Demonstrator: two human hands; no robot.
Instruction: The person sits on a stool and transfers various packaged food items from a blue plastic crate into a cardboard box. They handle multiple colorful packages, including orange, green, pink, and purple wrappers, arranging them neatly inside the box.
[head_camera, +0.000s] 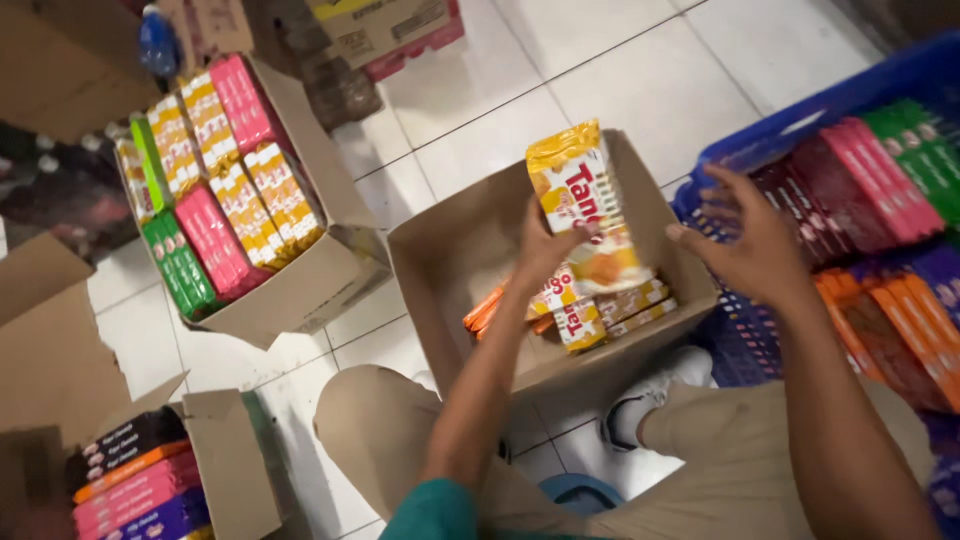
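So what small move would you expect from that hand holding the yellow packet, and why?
Probably lowering the yellow packet into the cardboard box. The left hand holds it upright over the box, a few similar packets already lie inside, and the right hand hangs open and empty.

Left hand (540, 245) raised on an outstretched forearm, fingers curled shut in a grip. Right hand (752, 235) beside it, palm open, fingers spread, holding nothing.

Yellow-and-white wafer packet (583, 205) upright over middle carton (455, 260); pink, green, yellow packs (215, 185) filling left carton; red, green, orange packs (880, 200) in blue crate (735, 150)
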